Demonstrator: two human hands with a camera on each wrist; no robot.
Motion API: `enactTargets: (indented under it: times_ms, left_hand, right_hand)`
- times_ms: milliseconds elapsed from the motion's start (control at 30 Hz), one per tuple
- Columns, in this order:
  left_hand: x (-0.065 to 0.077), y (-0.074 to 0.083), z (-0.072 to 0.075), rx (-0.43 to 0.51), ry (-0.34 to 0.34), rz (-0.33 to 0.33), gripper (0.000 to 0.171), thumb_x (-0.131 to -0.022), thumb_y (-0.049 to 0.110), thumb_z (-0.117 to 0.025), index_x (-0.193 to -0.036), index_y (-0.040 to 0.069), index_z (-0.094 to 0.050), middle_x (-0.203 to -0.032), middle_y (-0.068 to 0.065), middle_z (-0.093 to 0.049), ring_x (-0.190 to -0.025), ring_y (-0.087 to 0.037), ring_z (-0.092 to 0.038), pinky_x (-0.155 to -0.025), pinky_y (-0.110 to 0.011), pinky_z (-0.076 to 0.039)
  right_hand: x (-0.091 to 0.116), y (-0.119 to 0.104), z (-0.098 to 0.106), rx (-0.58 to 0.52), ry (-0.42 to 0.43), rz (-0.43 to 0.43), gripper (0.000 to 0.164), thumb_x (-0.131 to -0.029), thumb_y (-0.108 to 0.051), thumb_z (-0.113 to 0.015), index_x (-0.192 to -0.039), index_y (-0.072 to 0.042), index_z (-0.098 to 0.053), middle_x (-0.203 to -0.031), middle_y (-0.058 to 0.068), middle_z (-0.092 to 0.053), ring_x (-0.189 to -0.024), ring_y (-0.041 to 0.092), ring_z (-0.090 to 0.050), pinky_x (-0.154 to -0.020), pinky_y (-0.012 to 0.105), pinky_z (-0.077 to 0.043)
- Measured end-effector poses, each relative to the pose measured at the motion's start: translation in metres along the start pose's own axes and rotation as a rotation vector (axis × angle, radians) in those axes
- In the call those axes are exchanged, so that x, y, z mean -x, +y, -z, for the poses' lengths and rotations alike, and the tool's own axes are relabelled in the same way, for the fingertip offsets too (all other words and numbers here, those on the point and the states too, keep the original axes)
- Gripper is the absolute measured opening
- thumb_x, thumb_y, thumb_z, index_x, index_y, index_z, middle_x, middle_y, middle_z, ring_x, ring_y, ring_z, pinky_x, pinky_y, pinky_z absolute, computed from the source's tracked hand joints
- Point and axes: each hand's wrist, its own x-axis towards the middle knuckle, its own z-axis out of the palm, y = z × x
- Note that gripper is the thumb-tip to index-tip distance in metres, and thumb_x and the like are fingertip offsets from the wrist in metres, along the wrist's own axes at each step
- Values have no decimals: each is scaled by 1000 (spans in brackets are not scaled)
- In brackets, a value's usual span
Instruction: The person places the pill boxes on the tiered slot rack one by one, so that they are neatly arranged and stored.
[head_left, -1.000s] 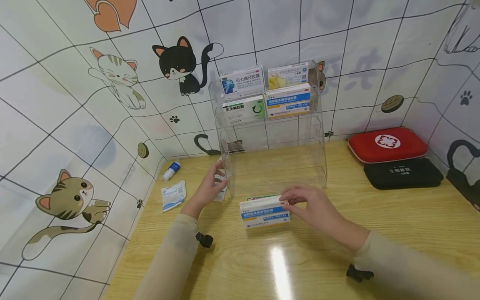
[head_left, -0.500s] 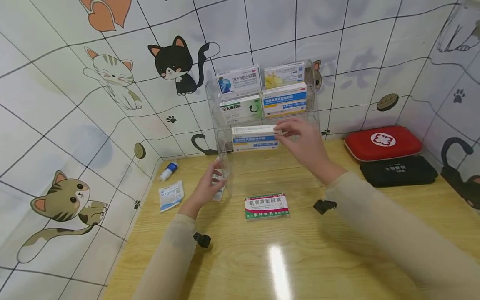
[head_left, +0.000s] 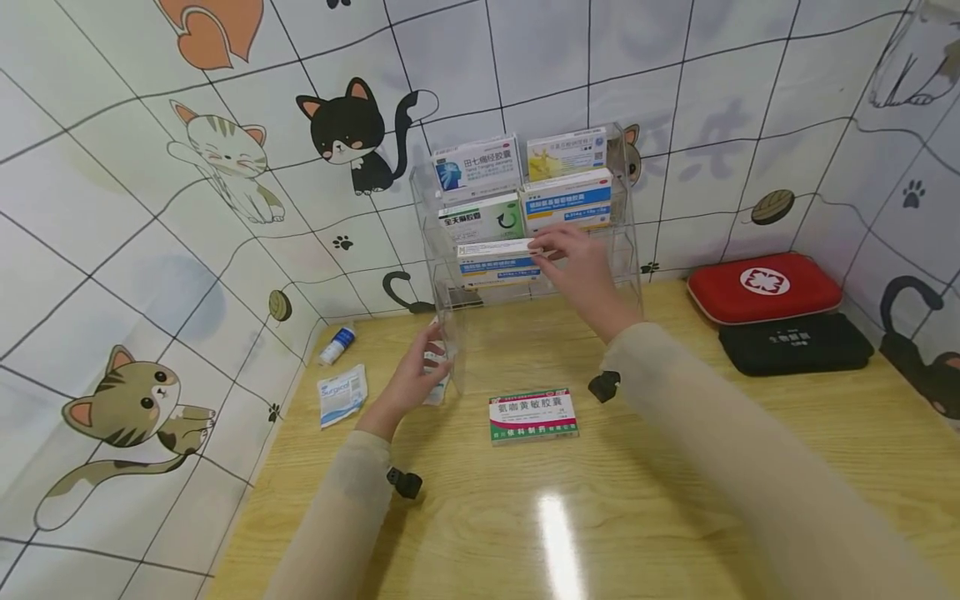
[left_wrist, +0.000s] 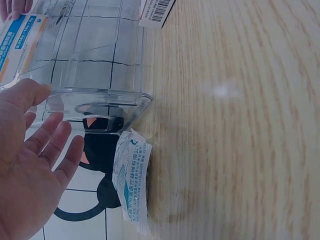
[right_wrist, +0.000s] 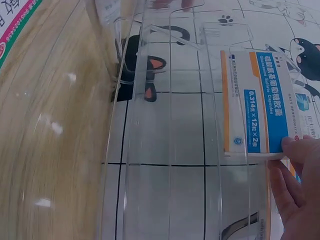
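Note:
My right hand point(head_left: 576, 265) pinches the right end of a white, blue and orange medicine box point(head_left: 497, 265). That box sits level in the middle tier of a clear acrylic rack point(head_left: 637, 333), just below the upper boxes. In the right wrist view the box point(right_wrist: 265, 105) stands behind the clear front lip, thumb and fingers at its end. My left hand point(head_left: 411, 375) rests at the rack's left side, fingers relaxed, thumb along the panel edge in the left wrist view. On the table before the rack lies a green, white and magenta medicine box point(head_left: 534, 415).
Upper tiers hold several boxes, including a green-and-white one point(head_left: 480, 218) and a yellow one point(head_left: 566, 154). A wrapped packet point(left_wrist: 132, 180) lies beside the rack's left side. Farther left are a Surgical packet point(head_left: 342, 395) and a small bottle point(head_left: 337, 344). Right: red case point(head_left: 795, 287), black pouch point(head_left: 795, 345).
My right hand has lifted the blue-and-white medicine box from the table up into the rack's middle tier, uncovering the green and magenta box. My left hand stays at the rack's side.

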Motion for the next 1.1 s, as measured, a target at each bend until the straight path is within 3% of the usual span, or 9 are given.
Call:
enactTargets:
  times_ms: [200,400,533,733,900,1100]
  left_hand:
    - [0,2,2,18,-7,12,69,-102,6,-63,-160,5,-26,-150,-21,-45,-123,-34,-51,-104,-51,-50]
    - [1,-2,3,13,1,15,68,-101,3,-63,-159,9,-29,-149,-21,-46,-122,-34,-52,-102,-48,-50]
    - [0,-4,1,37,10,-11,68,-100,2,-64,-159,10,-30,-148,-20,-47,-122,-39,-51,-102,-52,-49]
    - [2,-3,0,18,-2,19,70,-101,3,-64,-160,10,-28,-150,-18,-46,-123,-36,-51,-103,-50,-50]
    - [1,-1,0,10,-9,16,69,-101,3,-63,-160,4,-26,-151,-24,-43,-123,-36,-51,-104,-53,-50]
    - [1,-2,1,8,-16,22,70,-102,5,-62,-160,7,-25,-151,-24,-43,-123,-34,-51,-104,-52,-49]
  right_hand:
    - [2,1,-6,54,-58,-28,24,-92,-9,-78,-115,-11,-78,-129,5,-70,-113,22,-68,-87,35,-62]
    - [16,0,-4,71,-62,1,34,-89,-5,-80,-123,-9,-75,-135,7,-67,-124,25,-63,-91,40,-61]
    - [40,-7,8,34,-71,-61,28,-89,-4,-80,-116,-7,-77,-128,8,-68,-119,25,-63,-92,42,-60]
    - [85,-11,24,-17,-179,-157,20,-90,-7,-79,-111,-8,-77,-119,8,-72,-99,25,-70,-84,44,-62]
    - [121,-10,28,-5,-277,-185,20,-88,-8,-81,-108,-9,-77,-114,9,-74,-91,24,-73,-80,43,-63]
    - [155,-6,23,3,-419,-234,20,-88,-11,-83,-107,-9,-78,-114,7,-72,-92,22,-72,-79,35,-63]
